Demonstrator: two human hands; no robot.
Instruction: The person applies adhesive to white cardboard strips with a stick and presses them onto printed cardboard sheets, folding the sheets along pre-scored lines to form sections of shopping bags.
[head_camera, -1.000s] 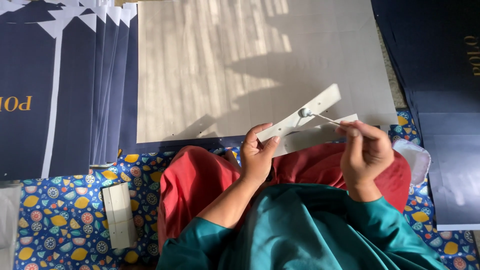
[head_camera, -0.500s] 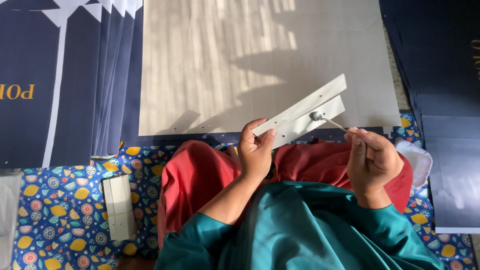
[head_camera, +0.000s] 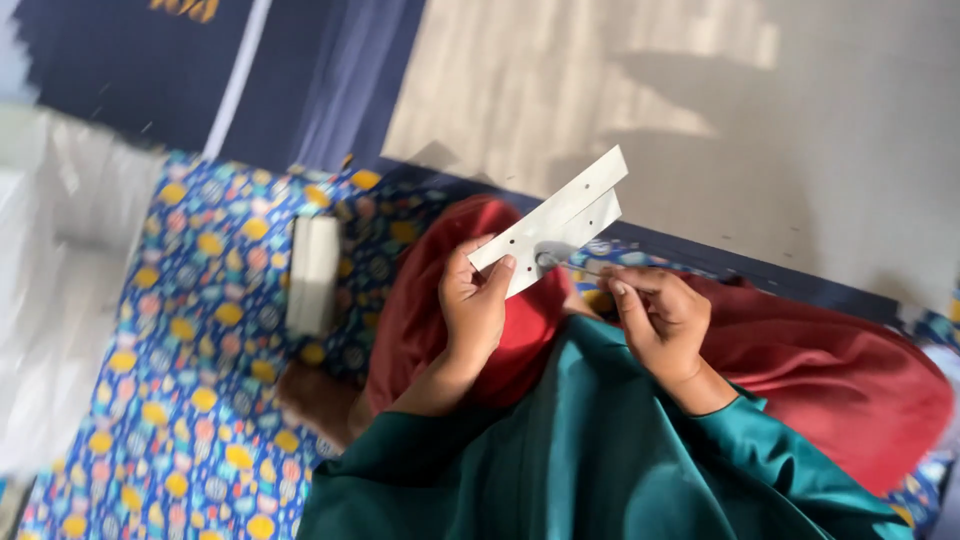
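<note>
1. While I watch from the head camera, the left hand (head_camera: 475, 305) holds two pale cardboard strips (head_camera: 555, 220) by their lower end, thumb on the front face and fingers curled behind: a closed grip.
2. The strips lie one against the other and tilt up to the right, raised above the lap and the red cloth (head_camera: 830, 370).
3. My right hand (head_camera: 660, 320) is closed in a pinch on a thin metal pin (head_camera: 580, 268), whose tip meets a small round fitting (head_camera: 545, 259) on the lower strip; the view is blurred, so it may be an eyelet.
4. Both hands sit close together, with teal sleeves (head_camera: 600, 460) below them.
5. Left of the lap, a white block (head_camera: 313, 273) lies on the patterned blue mat (head_camera: 190, 380).
6. Beyond the hands, a big grey board (head_camera: 750, 110) lies flat, with dark blue sheets (head_camera: 200, 70) stacked at its left.
</note>
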